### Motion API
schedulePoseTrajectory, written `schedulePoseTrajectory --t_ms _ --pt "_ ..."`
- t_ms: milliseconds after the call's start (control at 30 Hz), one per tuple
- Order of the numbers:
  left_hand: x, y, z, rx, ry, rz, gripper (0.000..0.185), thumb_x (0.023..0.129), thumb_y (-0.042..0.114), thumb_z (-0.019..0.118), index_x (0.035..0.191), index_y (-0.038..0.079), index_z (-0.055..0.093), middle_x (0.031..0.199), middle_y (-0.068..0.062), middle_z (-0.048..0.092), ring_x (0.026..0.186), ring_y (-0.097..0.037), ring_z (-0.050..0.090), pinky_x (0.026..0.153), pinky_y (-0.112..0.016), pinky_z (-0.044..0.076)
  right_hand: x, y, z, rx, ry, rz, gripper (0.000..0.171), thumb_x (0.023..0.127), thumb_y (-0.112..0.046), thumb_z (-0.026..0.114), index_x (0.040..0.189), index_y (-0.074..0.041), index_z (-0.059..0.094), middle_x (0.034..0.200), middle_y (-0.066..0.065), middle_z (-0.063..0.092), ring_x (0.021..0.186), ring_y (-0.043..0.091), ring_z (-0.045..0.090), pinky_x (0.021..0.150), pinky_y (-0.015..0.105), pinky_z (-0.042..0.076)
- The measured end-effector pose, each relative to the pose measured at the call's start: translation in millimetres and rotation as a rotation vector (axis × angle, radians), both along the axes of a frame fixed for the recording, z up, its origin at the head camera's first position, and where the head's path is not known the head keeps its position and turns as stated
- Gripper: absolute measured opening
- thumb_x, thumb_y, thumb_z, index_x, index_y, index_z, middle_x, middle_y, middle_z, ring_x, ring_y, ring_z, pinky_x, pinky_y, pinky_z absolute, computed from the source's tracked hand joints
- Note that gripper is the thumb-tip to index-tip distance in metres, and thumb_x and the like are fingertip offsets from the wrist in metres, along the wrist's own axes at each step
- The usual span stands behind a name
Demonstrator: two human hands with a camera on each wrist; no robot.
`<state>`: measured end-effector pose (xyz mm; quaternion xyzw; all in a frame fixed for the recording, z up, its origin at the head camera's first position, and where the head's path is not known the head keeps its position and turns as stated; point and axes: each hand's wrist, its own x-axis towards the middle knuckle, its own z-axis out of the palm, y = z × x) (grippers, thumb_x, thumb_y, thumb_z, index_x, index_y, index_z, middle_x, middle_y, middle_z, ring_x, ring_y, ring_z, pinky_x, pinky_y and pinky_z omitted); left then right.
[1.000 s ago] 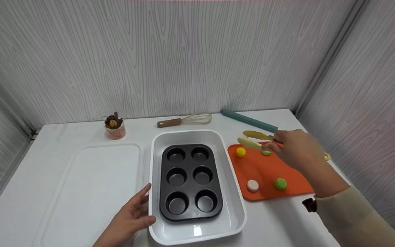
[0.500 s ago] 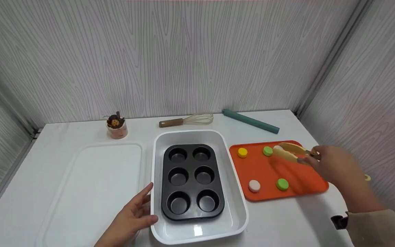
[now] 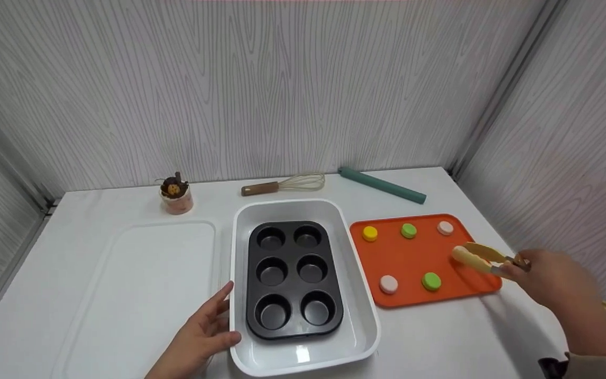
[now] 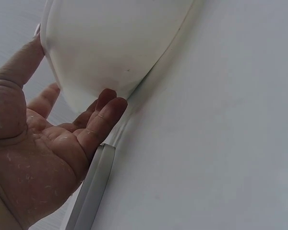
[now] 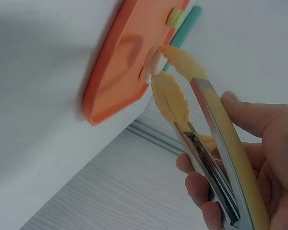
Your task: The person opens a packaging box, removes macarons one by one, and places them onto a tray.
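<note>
My right hand point(image 3: 558, 276) holds yellow-tipped metal tongs point(image 5: 221, 143), fingers round one arm and thumb on the other. Between the tong tips sits a pale pink macaron point(image 5: 158, 62), above the right part of an orange tray point(image 3: 408, 258). On this tray lie a yellow macaron point(image 3: 370, 233), green macarons point(image 3: 408, 230) and pale pink macarons point(image 3: 445, 228). My left hand point(image 3: 198, 329) touches the left side of a deep white pan point(image 3: 358, 337), its thumb at the rim and its fingers loosely bent. Inside that pan rests a black muffin tin point(image 3: 293, 284) with several bare cups.
A whisk point(image 3: 282, 185) and a green rolling pin point(image 3: 382, 185) lie along the back. Further left stands a small pot with a dark topping point(image 3: 177, 196). A flat white lid or board point(image 3: 145, 284) covers the left side. Patterned walls enclose the table.
My right hand has carried the tongs and macaron rightward and toward me. The back-right pink macaron, hidden before, now shows. My left hand stays at the pan.
</note>
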<state>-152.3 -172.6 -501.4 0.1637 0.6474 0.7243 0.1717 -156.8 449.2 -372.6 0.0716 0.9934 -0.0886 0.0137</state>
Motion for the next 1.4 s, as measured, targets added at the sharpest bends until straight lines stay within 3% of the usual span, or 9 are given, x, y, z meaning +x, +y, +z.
schedulePoseTrajectory --t_ms 100,267,367,633,767,1067,1167,1267,1400 --pt "0.7 -0.2 2.6 -0.015 -0.013 0.002 0.094 0.098 0.002 0.073 0.169 0.004 0.012 0.157 -0.036 0.033 0.141 -0.045 0.047 0.101 -0.036 0.054 6.2 8.3 3.5 0.017 -0.036 -0.029 0.05 0.098 -0.061 0.067 0.091 -0.011 0.07 0.071 0.002 0.057 0.063 0.022 0.052 0.052 0.037 0.038" --pt "0.2 0.6 4.6 -0.026 -0.027 0.007 0.096 0.098 0.003 0.074 0.17 0.005 0.012 0.157 -0.035 0.033 0.143 -0.047 0.045 0.1 -0.036 0.054 10.3 16.7 2.2 0.032 -0.098 -0.048 0.065 0.097 -0.06 0.069 0.112 0.003 0.073 0.087 0.012 0.069 0.069 0.025 0.057 0.054 0.039 0.044" --pt "-0.1 1.4 4.6 -0.017 -0.032 0.0 0.095 0.098 0.003 0.073 0.17 0.006 0.011 0.158 -0.035 0.032 0.142 -0.046 0.046 0.099 -0.037 0.055 12.4 18.7 0.2 0.026 -0.098 -0.03 0.062 0.098 -0.056 0.069 0.114 0.004 0.074 0.088 0.012 0.07 0.069 0.024 0.058 0.054 0.04 0.045" --pt "-0.3 -0.4 2.3 0.005 -0.015 -0.022 0.095 0.099 0.002 0.071 0.169 0.003 0.007 0.159 -0.038 0.03 0.139 -0.043 0.05 0.099 -0.04 0.055 14.6 20.0 0.2 0.01 -0.087 -0.014 0.068 0.096 -0.06 0.069 0.114 0.005 0.073 0.089 0.013 0.071 0.071 0.025 0.059 0.055 0.04 0.045" --pt "-0.5 -0.8 2.0 0.004 -0.021 -0.021 0.096 0.099 0.002 0.072 0.169 0.004 0.007 0.159 -0.037 0.03 0.138 -0.041 0.051 0.099 -0.04 0.055 17.6 18.4 0.0 -0.021 -0.064 -0.033 0.065 0.095 -0.062 0.071 0.1 0.004 0.072 0.08 0.008 0.067 0.067 0.023 0.056 0.055 0.038 0.044" --pt "-1.0 -0.4 4.7 -0.026 -0.032 -0.002 0.095 0.099 0.003 0.072 0.171 0.006 0.009 0.158 -0.036 0.033 0.139 -0.044 0.05 0.099 -0.039 0.055 30.5 9.8 -21.1 -0.129 0.033 -0.177 0.074 0.093 -0.071 0.067 0.095 0.002 0.055 0.074 0.008 0.053 0.068 0.026 0.052 0.056 0.036 0.039" --pt "-2.4 1.4 5.5 -0.036 -0.031 -0.003 0.095 0.099 0.005 0.073 0.171 0.008 0.011 0.159 -0.035 0.033 0.142 -0.046 0.047 0.1 -0.037 0.054 30.8 9.7 -34.2 -0.165 -0.002 -0.246 0.092 0.092 -0.075 0.065 0.111 0.014 0.051 0.088 0.024 0.058 0.077 0.034 0.055 0.059 0.039 0.043" --pt "-2.2 1.7 4.7 -0.036 -0.032 -0.004 0.094 0.099 0.005 0.073 0.171 0.008 0.011 0.158 -0.035 0.033 0.143 -0.046 0.046 0.1 -0.037 0.055 29.3 7.4 -46.2 -0.205 -0.061 -0.314 0.113 0.09 -0.08 0.062 0.134 0.022 0.039 0.117 0.04 0.055 0.095 0.045 0.057 0.071 0.047 0.051" --pt "-1.0 0.9 0.6 -0.009 0.008 -0.012 0.09 0.1 0.002 0.071 0.171 0.014 0.018 0.156 -0.035 0.035 0.141 -0.044 0.047 0.1 -0.037 0.055 28.1 1.7 -60.8 -0.241 -0.064 -0.293 0.113 0.091 -0.08 0.061 0.137 0.021 0.036 0.123 0.039 0.054 0.101 0.046 0.057 0.08 0.056 0.052"
